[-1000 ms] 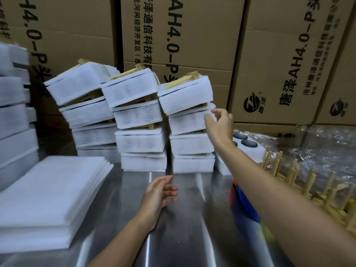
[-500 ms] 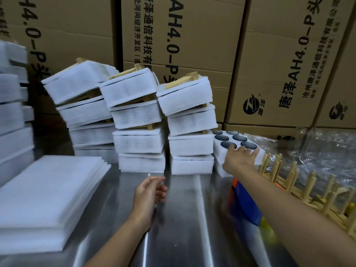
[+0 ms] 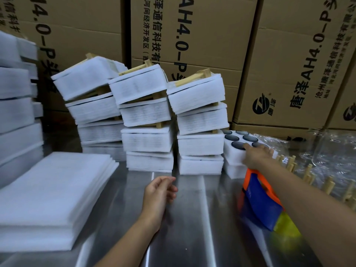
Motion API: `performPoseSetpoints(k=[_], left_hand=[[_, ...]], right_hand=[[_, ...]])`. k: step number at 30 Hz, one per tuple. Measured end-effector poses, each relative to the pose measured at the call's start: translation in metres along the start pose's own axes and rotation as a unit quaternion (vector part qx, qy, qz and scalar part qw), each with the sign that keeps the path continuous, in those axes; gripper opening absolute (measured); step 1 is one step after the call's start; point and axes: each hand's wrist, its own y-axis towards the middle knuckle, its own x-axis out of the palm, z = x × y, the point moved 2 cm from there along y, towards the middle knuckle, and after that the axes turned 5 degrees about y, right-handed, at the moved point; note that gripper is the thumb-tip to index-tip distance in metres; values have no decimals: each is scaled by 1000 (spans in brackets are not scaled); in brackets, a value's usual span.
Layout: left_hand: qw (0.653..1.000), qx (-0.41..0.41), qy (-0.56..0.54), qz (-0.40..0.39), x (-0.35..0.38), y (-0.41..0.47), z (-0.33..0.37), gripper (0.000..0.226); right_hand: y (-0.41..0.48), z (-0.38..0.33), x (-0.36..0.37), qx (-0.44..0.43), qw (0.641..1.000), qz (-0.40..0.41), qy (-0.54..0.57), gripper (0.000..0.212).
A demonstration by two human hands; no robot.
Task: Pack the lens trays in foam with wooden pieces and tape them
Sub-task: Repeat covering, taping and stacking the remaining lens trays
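One lens tray [image 3: 232, 151], white foam holding dark round lenses, sits far right on the bench [image 3: 192, 218], beside three stacks of packed bundles [image 3: 148, 140]. Right grip [image 3: 256, 157]: fingers spread, it seems, flat on the tray's near edge. Left grip [image 3: 159, 193]: loosely curled, empty, over mid-bench. I note foam sheets [image 3: 52, 189] left, wooden pieces [image 3: 308, 173] right.

1. Lens tray [image 3: 234, 149]: white foam holding dark round lenses, flat atop another tray, just right of the wrapped stacks [image 3: 148, 140].
2. Foam sheets [image 3: 54, 189]: flat white pile, left.
3. Wooden pieces [image 3: 308, 171]: pale pegs, far right.
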Motion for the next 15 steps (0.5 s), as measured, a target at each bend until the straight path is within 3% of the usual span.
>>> performPoseSetpoints(k=[7,15], left_hand=[[1000,7,4,-8,0,-2,1,16],[1000,17,19,-4,-2,-4,2,18]], right_hand=[[-5,4,-6,-69,994,83,-10,53],[-48,23,-42,-53,979,196,4,46]])
